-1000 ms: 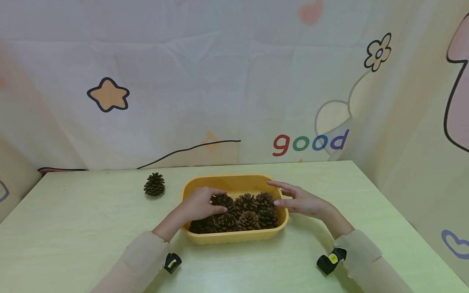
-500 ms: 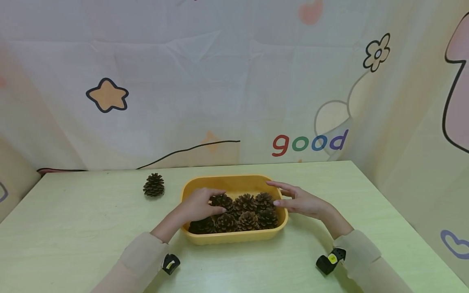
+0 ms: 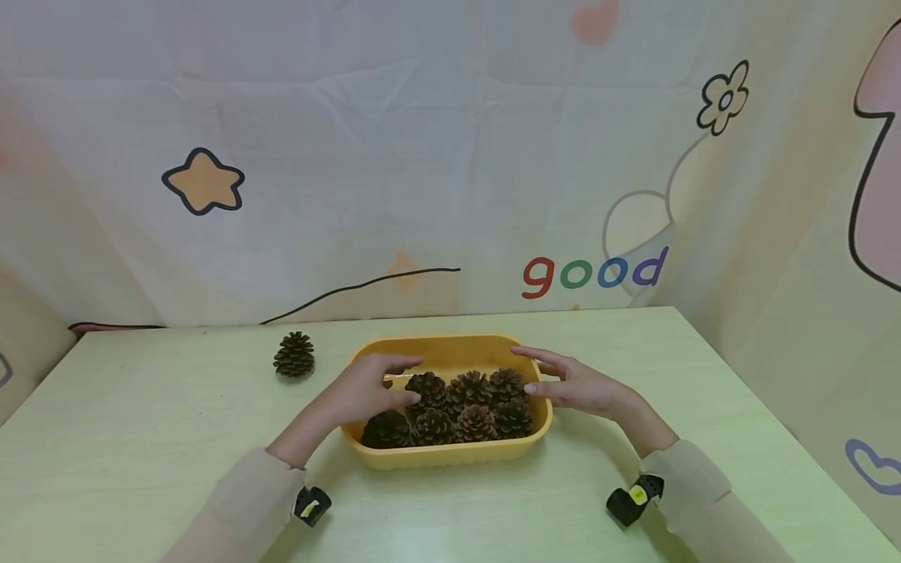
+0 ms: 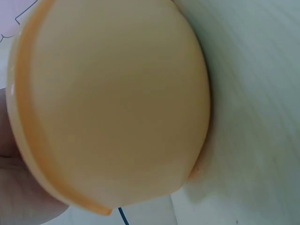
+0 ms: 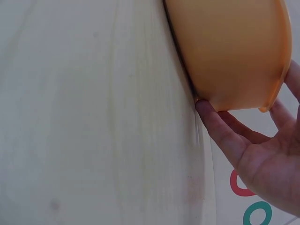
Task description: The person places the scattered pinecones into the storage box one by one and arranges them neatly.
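A yellow plastic basin stands on the table with several brown pine cones in it, bunched toward its front and right. My left hand hovers over the basin's left end, thumb and fingers apart, with nothing between them. Its thumb tip is close to a pine cone in the back row. At the right end, my right hand holds the basin, thumb over the rim and other fingers against the outside. In the right wrist view, fingertips touch the basin's outer wall near its base.
One pine cone stands apart on the pale table, left of and behind the basin. A printed cloth hangs behind the table's back edge.
My left hand has drawn back leftward from the pine cones, uncovering more of them and the basin's inside. My right hand keeps its place at the right rim.
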A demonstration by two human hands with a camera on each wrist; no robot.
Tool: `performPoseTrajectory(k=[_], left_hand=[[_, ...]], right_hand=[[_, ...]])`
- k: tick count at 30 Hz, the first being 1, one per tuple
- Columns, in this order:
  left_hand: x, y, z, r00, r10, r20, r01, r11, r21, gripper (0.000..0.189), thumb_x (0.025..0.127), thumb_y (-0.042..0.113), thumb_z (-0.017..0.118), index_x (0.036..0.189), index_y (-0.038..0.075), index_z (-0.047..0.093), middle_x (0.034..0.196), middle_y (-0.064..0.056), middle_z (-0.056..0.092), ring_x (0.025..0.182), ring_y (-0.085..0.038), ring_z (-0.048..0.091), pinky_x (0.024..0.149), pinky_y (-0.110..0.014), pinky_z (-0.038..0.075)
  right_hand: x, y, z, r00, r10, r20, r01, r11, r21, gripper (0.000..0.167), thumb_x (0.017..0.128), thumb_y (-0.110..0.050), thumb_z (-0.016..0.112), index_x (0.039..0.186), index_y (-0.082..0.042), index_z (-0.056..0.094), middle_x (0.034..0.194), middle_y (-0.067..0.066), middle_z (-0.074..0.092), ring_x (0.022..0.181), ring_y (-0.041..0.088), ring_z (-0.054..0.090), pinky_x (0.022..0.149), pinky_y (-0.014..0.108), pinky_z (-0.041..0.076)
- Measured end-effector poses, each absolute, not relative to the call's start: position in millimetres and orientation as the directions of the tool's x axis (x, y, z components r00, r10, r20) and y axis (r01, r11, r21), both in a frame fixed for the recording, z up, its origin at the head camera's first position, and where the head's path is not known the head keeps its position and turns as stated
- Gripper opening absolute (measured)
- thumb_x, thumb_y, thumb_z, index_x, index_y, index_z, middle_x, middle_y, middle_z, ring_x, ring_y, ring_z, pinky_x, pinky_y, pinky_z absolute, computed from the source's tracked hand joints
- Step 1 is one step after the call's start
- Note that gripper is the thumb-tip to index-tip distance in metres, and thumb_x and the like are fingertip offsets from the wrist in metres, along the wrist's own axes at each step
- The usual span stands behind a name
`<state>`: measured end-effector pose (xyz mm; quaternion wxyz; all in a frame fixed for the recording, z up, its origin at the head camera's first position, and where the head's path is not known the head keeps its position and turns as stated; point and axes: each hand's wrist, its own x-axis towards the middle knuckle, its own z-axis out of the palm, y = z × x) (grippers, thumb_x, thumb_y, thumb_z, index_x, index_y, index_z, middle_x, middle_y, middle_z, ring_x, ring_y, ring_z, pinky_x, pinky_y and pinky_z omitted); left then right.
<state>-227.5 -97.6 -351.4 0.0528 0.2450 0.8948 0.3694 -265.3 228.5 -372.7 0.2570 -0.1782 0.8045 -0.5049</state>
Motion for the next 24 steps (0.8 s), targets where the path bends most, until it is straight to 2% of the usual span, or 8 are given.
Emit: performPoseTrajectory(k=[4,11,24], left_hand=[[-226,-104,-350,-0.876,0.466,0.124,0.415,0.597,0.687,0.050,0.084,0.018,0.067,0.130,0.006,0.051,0.128,-0.012,0.052,0.118,-0.031,0.047,0.093,-0.043,0.045],[-225,-115,-348,-0.879,0.440,0.183,0.437,0.588,0.681,0.049,0.083,0.017,0.067,0.128,0.004,0.052,0.127,-0.013,0.054,0.114,-0.032,0.051,0.092,-0.044,0.045],[-223,-140,-345,-0.911,0.339,0.235,0.398,0.570,0.719,0.051,0.081,0.017,0.069,0.126,0.001,0.053,0.125,-0.017,0.055,0.111,-0.034,0.052,0.088,-0.043,0.048]], right_hand=[[-265,229,-372,-0.806,-0.543,-0.234,-0.030,0.433,-0.901,0.068,0.088,-0.027,0.061,0.145,-0.018,0.025,0.151,0.018,0.007,0.133,0.047,0.008,0.095,0.054,0.039],[-265,229,-372,-0.806,-0.546,-0.229,-0.041,0.436,-0.899,0.067,0.089,-0.026,0.060,0.145,-0.018,0.025,0.151,0.019,0.005,0.133,0.048,0.004,0.095,0.056,0.037],[-267,230,-375,-0.800,-0.555,-0.228,-0.031,0.417,-0.908,0.068,0.088,-0.025,0.061,0.145,-0.017,0.025,0.151,0.017,0.005,0.134,0.046,0.003,0.096,0.057,0.036]])
